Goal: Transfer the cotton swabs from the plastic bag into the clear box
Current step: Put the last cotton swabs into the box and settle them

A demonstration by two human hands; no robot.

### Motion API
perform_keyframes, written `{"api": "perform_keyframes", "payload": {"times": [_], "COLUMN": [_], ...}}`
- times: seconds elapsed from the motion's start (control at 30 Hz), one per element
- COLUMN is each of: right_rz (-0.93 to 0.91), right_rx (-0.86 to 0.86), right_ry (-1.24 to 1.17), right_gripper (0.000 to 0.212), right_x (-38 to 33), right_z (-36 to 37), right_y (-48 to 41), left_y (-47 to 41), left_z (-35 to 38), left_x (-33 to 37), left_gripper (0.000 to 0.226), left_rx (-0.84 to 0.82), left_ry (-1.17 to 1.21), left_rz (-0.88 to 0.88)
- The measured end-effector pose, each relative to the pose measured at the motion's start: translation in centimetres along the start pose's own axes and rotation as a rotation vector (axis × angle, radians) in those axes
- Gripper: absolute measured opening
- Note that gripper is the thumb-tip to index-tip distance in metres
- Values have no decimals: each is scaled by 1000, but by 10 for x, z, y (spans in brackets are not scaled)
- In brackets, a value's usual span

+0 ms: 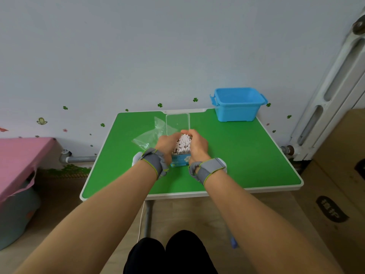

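Head view: left hand [167, 144] and right hand [197, 145] are cupped together around the cotton swabs [183, 144] standing upright in the clear box [178, 161]; the emptied plastic bag [152, 135] lies just behind. Best pressed down evenly, box steadied.

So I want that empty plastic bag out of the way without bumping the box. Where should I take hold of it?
Probably the plastic bag's loose near-left corner, coming from the table's left side. It lies flat and crumpled left of the clear box, whose raised lid overlaps its far edge, so that corner is farthest from both hands.
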State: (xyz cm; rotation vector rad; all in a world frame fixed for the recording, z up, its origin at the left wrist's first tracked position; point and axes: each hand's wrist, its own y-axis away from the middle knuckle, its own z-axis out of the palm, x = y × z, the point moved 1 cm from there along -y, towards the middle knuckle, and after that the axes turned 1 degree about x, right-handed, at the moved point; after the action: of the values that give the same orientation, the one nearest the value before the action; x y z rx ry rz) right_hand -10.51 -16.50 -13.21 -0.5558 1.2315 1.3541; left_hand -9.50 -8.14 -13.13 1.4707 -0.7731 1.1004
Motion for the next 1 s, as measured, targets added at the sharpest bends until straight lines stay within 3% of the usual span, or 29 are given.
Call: {"api": "perform_keyframes", "payload": {"times": [0.17, 0.37, 0.53, 0.7, 0.83, 1.0], "right_rz": [-63, -22, -25, -38, -121, -239], "right_rx": [-71, -97, -139, -168, -212, -241], "right_ry": [70, 19, 9, 28, 94, 219], "right_gripper": [14, 13, 16, 15, 22, 28], "right_x": [6, 7, 9, 10, 12, 14], "right_z": [-4, -7, -11, -12, -13, -17], "right_y": [1, 2, 0, -3, -2, -2], "left_y": [4, 7, 11, 12, 11, 6], "left_z": [-5, -3, -13, -12, -12, -11], "left_x": [-6, -14, -19, -19, -20, -10], "left_gripper": [46, 22, 33, 22, 40, 22], "left_rx": [-77, -70, -161, -114, -97, -28], "left_ry": [57, 66, 193, 134, 152, 104], "left_rz": [39, 178, 89, 176, 129, 86]}}
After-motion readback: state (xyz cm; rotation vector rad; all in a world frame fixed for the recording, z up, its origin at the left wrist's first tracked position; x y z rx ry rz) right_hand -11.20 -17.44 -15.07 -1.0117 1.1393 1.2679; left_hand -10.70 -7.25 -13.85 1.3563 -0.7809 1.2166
